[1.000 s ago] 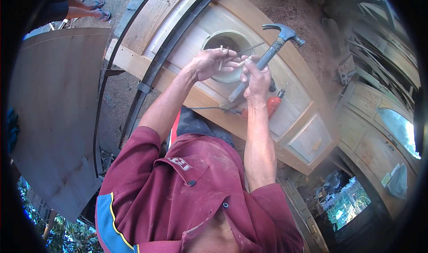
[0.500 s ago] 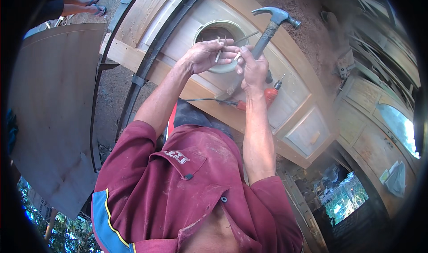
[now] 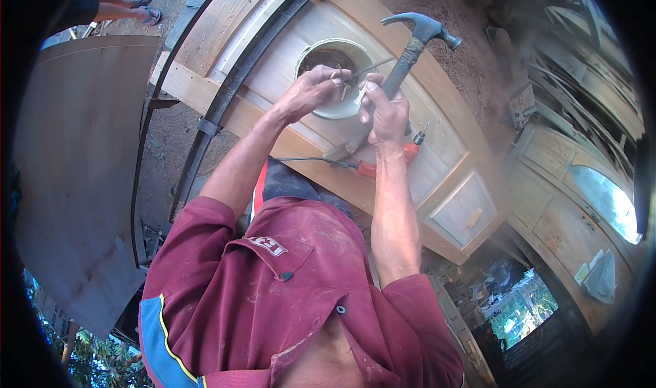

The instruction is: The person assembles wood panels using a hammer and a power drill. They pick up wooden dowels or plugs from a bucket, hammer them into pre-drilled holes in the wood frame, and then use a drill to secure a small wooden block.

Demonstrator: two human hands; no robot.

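My right hand [image 3: 388,118] is wrapped round the dark handle of a claw hammer [image 3: 408,57], whose head points up and away from me. A small pale wooden piece [image 3: 363,94] shows at its thumb and fingertips. My left hand [image 3: 313,93] is closed, with thin wooden pegs [image 3: 343,91] poking out at the fingertips. Both hands are over a cream round bucket [image 3: 335,111], which has dark contents and a stick [image 3: 378,65] leaning across its rim. The bucket stands on a panelled wooden door [image 3: 437,173].
A red power drill [image 3: 367,169] with a bit fitted lies by my right forearm, its cord running left. Long dark metal clamp bars [image 3: 236,94] cross the door. A large board [image 3: 82,162] stands at left. Another person's legs [image 3: 116,11] show far left; timber [image 3: 581,94] is stacked right.
My left hand has turned from palm up with the pegs lying across its fingers to closed round them. The hammer and right hand have shifted only slightly.
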